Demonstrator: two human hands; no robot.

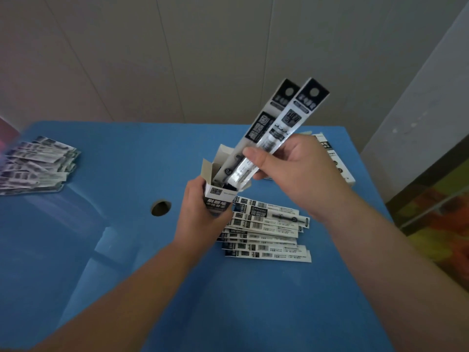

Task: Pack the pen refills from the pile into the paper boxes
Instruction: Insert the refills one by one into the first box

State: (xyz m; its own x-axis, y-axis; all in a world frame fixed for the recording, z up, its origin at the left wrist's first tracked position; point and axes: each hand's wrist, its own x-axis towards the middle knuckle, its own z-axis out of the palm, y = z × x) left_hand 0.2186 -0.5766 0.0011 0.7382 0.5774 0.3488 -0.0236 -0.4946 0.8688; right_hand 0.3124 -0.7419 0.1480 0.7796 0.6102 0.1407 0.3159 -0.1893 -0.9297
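Right hand [291, 171] fingers are pinching two refill packs [276, 125], tips poking into the box [218, 196] the left hand [200, 212] fingers are gripping.

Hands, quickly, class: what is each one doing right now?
Left hand: grips the open paper box, held upright.
Right hand: pinches two pen refill packs, lower ends in the box mouth.
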